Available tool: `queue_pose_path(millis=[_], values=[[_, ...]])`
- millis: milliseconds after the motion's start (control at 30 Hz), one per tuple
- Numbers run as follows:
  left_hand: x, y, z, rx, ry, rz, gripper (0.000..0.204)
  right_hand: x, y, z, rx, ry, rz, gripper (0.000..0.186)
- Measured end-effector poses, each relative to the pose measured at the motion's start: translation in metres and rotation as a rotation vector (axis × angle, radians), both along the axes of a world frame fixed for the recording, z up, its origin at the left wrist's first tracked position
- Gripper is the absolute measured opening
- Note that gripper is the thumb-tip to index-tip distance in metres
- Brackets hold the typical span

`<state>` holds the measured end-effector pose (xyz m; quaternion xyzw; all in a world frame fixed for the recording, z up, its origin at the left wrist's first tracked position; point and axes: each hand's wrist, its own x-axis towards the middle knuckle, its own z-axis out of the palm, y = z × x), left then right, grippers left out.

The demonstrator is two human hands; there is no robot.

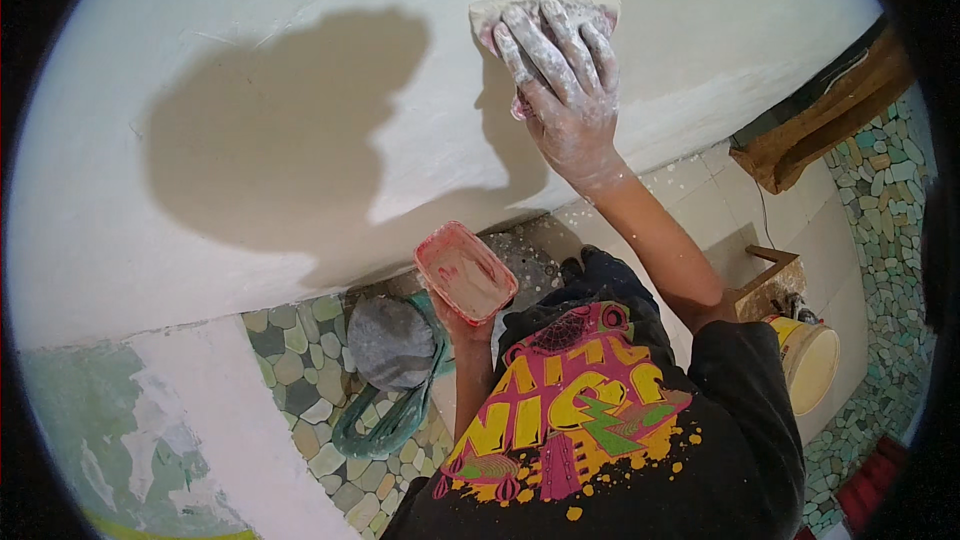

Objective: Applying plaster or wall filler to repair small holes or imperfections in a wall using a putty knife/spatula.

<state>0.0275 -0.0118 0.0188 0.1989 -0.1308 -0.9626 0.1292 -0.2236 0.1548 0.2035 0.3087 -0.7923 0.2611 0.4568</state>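
Observation:
High on the pale wall (690, 0), my right hand (570, 90) presses a flat spreader (487, 15) against the surface. Its straight far edge touches the wall; whitish putty smears it, with some pink showing through. Powdery white coats the fingers, which lie over the spreader's back and hide much of it. Lower down, near my body, my left hand (468, 325) supports a small red rectangular plastic tub (428, 258) from its near end. Smooth beige putty (475, 285) lies inside it. Most of the left fingers are hidden beneath the tub.
Left of my body, a rounded grey object (390, 345) stands beside a looped green thing (380, 430) on pebble-patterned floor (320, 365). To the right are a yellow bucket (808, 365), a small wooden stool (765, 280) and a brown wooden piece (825, 125). White specks dot the pale tiles.

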Motion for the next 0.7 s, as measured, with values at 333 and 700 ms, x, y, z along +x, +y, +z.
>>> queue_pose_path(millis=[333,700], values=[[-0.004,-0.010,-0.007,0.006,-0.017,0.027,0.062,0.038,0.022,-0.081,0.094,-0.370,0.023,0.063],[0.007,-0.011,-0.011,0.013,0.035,0.014,0.062,-0.005,0.051,0.008,-0.663,-0.347,0.161,0.051]])
